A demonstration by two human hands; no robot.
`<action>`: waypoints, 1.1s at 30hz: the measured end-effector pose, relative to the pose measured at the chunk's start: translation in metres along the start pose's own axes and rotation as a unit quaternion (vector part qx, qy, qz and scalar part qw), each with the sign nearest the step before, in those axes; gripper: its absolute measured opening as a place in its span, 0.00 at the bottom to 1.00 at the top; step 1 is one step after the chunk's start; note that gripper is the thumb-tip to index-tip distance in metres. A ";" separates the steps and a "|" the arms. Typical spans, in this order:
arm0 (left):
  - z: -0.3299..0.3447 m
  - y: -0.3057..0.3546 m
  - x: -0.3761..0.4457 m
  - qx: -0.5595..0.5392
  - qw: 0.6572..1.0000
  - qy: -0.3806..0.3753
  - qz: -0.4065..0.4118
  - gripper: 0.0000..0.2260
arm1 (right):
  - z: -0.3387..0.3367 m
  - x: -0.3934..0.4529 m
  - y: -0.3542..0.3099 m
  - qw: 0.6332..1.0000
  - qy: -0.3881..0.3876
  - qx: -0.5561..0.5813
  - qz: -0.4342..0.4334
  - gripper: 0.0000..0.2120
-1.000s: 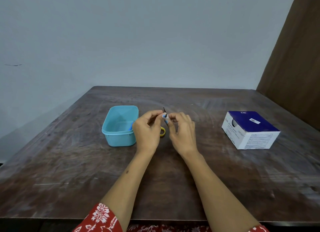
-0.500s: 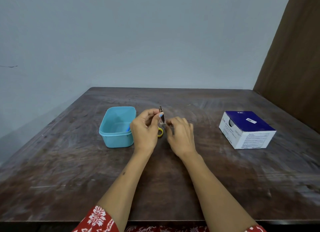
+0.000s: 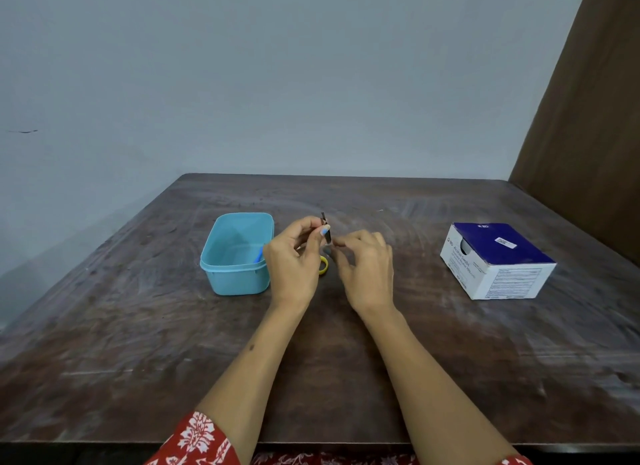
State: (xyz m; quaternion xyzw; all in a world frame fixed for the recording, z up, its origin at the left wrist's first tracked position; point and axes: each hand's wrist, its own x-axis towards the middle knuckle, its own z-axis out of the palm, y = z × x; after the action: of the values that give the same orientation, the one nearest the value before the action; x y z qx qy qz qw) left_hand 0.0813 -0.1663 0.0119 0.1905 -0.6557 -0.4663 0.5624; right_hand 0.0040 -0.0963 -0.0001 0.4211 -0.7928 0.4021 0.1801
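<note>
My left hand (image 3: 292, 260) pinches a small thin dark strip (image 3: 325, 224) upright between thumb and forefinger, above the middle of the wooden table (image 3: 138, 326). My right hand (image 3: 367, 270) is just to the right of it, fingers curled, its fingertips pinching the strip's lower end. What that lower end looks like is too small to tell. A yellow ring-shaped object (image 3: 323, 266) lies on the table below, partly hidden by my left hand.
A light blue plastic tub (image 3: 235, 277) stands open left of my hands, with a blue item inside at its right wall. A white and dark blue cardboard box (image 3: 498, 260) sits at the right. A brown panel rises beyond the table's right edge.
My right hand has dropped slightly lower than my left, so its fingertips now sit at the strip's lower end. The view shifted a little.
</note>
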 end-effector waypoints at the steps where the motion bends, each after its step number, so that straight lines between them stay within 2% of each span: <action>1: 0.000 0.000 0.000 -0.004 1.000 0.000 -0.001 0.13 | 0.000 0.000 0.000 1.000 -0.007 -0.001 0.006 0.07; 5: 0.001 -0.003 0.001 0.003 1.000 -0.007 0.001 0.13 | 0.003 0.000 0.003 0.997 -0.055 -0.028 0.036 0.06; 10: 0.001 -0.008 0.001 0.011 1.000 -0.016 0.002 0.09 | 0.002 0.001 -0.002 0.998 -0.029 0.041 0.029 0.04; 14: 0.001 -0.010 0.000 0.015 1.000 -0.018 0.010 0.09 | 0.004 0.001 0.002 0.995 -0.073 -0.007 0.061 0.05; 19: 0.001 -0.010 0.001 0.014 1.000 -0.016 0.007 0.14 | 0.001 0.001 -0.003 0.997 -0.020 0.056 0.041 0.04; 23: 0.002 -0.010 0.000 0.015 1.000 -0.022 0.012 0.12 | 0.003 0.000 0.000 0.996 -0.063 0.007 0.064 0.04; 27: 0.002 -0.011 0.001 0.016 0.999 -0.026 0.009 0.11 | 0.002 0.000 -0.002 0.997 -0.017 0.056 0.046 0.04; 31: 0.002 -0.012 0.001 0.023 0.999 -0.024 0.011 0.12 | 0.005 0.000 0.002 0.996 -0.056 0.019 0.062 0.04; 33: 0.001 -0.013 0.000 0.025 0.999 -0.025 0.016 0.11 | 0.004 0.000 0.001 0.997 -0.033 0.040 0.050 0.03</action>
State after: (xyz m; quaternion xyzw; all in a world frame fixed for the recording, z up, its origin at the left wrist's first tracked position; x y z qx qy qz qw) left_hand 0.0764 -0.1724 0.0015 0.1820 -0.6841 -0.4457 0.5479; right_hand 0.0028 -0.0996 -0.0032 0.4004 -0.8016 0.4284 0.1163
